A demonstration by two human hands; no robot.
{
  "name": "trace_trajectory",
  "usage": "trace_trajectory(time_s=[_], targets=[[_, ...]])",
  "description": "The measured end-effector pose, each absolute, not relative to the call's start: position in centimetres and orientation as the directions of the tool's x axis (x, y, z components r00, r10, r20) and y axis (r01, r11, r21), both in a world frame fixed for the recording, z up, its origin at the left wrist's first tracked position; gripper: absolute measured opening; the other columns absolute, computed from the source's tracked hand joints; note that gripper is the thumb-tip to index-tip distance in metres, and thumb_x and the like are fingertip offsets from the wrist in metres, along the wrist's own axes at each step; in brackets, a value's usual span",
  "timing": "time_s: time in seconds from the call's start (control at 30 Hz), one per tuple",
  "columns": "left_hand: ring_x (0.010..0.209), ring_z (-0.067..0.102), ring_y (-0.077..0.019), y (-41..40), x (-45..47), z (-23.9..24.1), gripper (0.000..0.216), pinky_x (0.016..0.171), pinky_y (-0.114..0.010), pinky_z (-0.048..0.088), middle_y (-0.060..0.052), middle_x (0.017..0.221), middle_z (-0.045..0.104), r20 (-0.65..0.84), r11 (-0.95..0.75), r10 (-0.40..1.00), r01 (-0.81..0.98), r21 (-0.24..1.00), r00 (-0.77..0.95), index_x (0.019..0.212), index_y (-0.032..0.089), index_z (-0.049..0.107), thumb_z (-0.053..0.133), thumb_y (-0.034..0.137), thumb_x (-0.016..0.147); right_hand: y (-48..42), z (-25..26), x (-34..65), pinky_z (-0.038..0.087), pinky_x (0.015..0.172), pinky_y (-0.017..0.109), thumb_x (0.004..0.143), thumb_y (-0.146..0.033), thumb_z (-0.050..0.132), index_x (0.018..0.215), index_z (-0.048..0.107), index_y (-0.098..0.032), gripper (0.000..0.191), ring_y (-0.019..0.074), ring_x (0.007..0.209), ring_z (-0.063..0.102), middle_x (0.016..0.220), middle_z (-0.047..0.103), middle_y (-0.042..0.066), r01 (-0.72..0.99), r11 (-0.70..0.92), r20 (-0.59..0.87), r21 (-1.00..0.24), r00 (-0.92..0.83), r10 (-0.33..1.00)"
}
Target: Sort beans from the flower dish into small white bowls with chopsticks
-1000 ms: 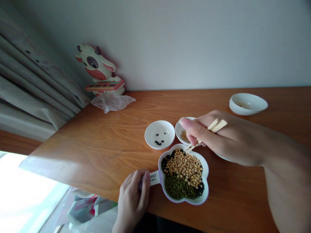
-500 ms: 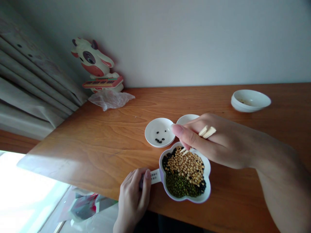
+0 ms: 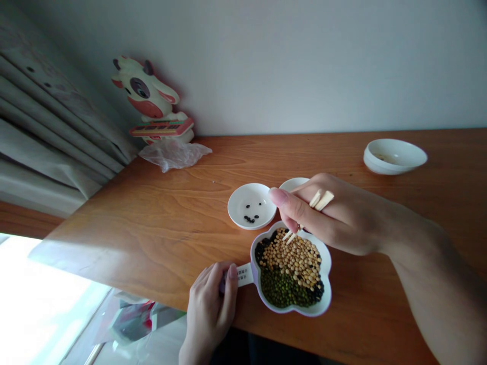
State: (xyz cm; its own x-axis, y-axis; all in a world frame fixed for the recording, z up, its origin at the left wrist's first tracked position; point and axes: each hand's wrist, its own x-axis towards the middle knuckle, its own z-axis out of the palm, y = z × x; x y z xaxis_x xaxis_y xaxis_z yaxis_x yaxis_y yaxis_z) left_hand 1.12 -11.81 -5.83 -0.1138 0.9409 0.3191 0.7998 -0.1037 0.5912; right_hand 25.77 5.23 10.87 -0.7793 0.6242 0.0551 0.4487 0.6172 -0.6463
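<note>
My left hand [image 3: 213, 301] is closed around the handle of a white, lilac-rimmed scalloped bowl [image 3: 326, 253] at the table's front edge. In the bowl lie yellow soybeans [image 3: 294, 258], green mung beans [image 3: 279, 289] and black beans [image 3: 262, 249]. Above its far side, my right hand [image 3: 323, 213] grips a pair of wooden chopsticks [image 3: 321, 199], their tips down at the soybeans. Whether the tips pinch a bean I cannot tell. Just behind the bowl stands a small white dish [image 3: 238, 203] with several black beans in it. A second white dish [image 3: 291, 183] is partly hidden by my right hand.
A white bowl [image 3: 395, 157] stands at the back right of the wooden table [image 3: 171, 218]. At the back left, a toy cow with a keyboard [image 3: 160, 111] sits behind a crumpled clear plastic bag [image 3: 175, 154]. A grey curtain [image 3: 45, 137] hangs on the left.
The chopsticks have shifted slightly, with their tips still among the soybeans. My left hand keeps its hold on the handle, and the view has moved a little.
</note>
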Motion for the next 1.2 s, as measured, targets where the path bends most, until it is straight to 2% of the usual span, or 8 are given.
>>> trace_trajectory(time_s=[0.2,0.37,0.57,0.73,0.9,1.0,1.13,1.2], targets=[[0.070,0.070,-0.0179,-11.6,1.1,-5.6,0.025,0.070,-0.027,0.054,-0.002,0.080,0.073,0.317,-0.097,0.941,0.804,0.586,-0.118,0.096,0.022,0.068,0.052,0.031,0.113,5.2,11.4,26.3,0.029,0.060,0.036,0.117,-0.060,0.029,0.068,0.057,-0.020,0.069,0.0098,0.051,0.047,0.057,0.054,-0.003,0.456,0.651,0.070,-0.607,-0.785,0.615],[0.070,0.069,-0.0173,-11.8,1.1,-5.8,0.024,0.071,-0.027,0.053,-0.002,0.079,0.072,0.324,-0.105,0.939,0.805,0.584,-0.112,0.097,0.022,0.067,0.052,0.030,0.114,5.0,12.0,26.4,0.029,0.062,0.036,0.117,-0.047,0.041,0.063,0.052,-0.021,0.061,0.0090,0.049,0.043,0.052,0.048,-0.006,0.498,0.675,0.178,-0.545,-0.718,0.673],[0.070,0.069,-0.0176,-11.9,1.0,-5.9,0.023,0.072,-0.027,0.054,-0.002,0.080,0.072,0.319,-0.108,0.942,0.808,0.579,-0.103,0.099,0.022,0.066,0.051,0.030,0.114,4.7,11.8,25.8,0.022,0.059,0.040,0.113,-0.066,0.039,0.056,0.055,-0.021,0.074,0.0097,0.044,0.037,0.044,0.042,-0.005,0.621,0.579,0.276,-0.528,-0.519,0.809],[0.070,0.068,-0.0171,-11.8,1.0,-6.0,0.024,0.072,-0.027,0.053,-0.001,0.079,0.071,0.322,-0.098,0.940,0.815,0.571,-0.113,0.098,0.022,0.067,0.051,0.030,0.114,4.4,11.8,25.6,0.019,0.059,0.040,0.113,-0.064,0.041,0.053,0.044,-0.020,0.074,0.0092,0.046,0.037,0.046,0.042,-0.004,0.595,0.596,0.256,-0.539,-0.559,0.789],[0.069,0.069,-0.0175,-11.9,1.1,-5.8,0.024,0.067,-0.027,0.052,-0.002,0.079,0.072,0.317,-0.093,0.941,0.812,0.577,-0.117,0.097,0.022,0.067,0.052,0.031,0.113,4.5,11.8,25.9,0.015,0.056,0.039,0.110,-0.070,0.044,0.057,0.053,-0.021,0.073,0.0099,0.044,0.035,0.047,0.040,-0.004,0.607,0.575,0.257,-0.548,-0.533,0.807],[0.068,0.068,-0.0175,-11.9,1.1,-5.9,0.024,0.067,-0.027,0.052,-0.001,0.078,0.071,0.314,-0.092,0.942,0.811,0.578,-0.118,0.097,0.022,0.067,0.052,0.031,0.113,4.5,12.0,26.0,0.016,0.056,0.038,0.108,-0.073,0.046,0.058,0.051,-0.022,0.071,0.0106,0.045,0.036,0.048,0.040,-0.004,0.590,0.578,0.267,-0.564,-0.532,0.804],[0.068,0.068,-0.0178,-11.9,1.0,-6.0,0.024,0.067,-0.027,0.052,-0.002,0.078,0.071,0.318,-0.090,0.940,0.811,0.578,-0.123,0.097,0.022,0.067,0.052,0.032,0.113,4.5,12.0,25.9,0.019,0.056,0.038,0.111,-0.070,0.040,0.058,0.042,-0.022,0.072,0.0102,0.047,0.035,0.050,0.039,-0.004,0.595,0.556,0.159,-0.580,-0.587,0.794],[0.068,0.068,-0.0180,-11.9,1.0,-5.9,0.024,0.067,-0.027,0.052,-0.002,0.078,0.071,0.319,-0.089,0.940,0.810,0.580,-0.124,0.097,0.022,0.067,0.052,0.032,0.113,4.6,11.9,26.0,0.024,0.058,0.038,0.112,-0.067,0.038,0.057,0.046,-0.021,0.072,0.0105,0.048,0.041,0.050,0.044,-0.004,0.607,0.544,0.125,-0.580,-0.593,0.795]])
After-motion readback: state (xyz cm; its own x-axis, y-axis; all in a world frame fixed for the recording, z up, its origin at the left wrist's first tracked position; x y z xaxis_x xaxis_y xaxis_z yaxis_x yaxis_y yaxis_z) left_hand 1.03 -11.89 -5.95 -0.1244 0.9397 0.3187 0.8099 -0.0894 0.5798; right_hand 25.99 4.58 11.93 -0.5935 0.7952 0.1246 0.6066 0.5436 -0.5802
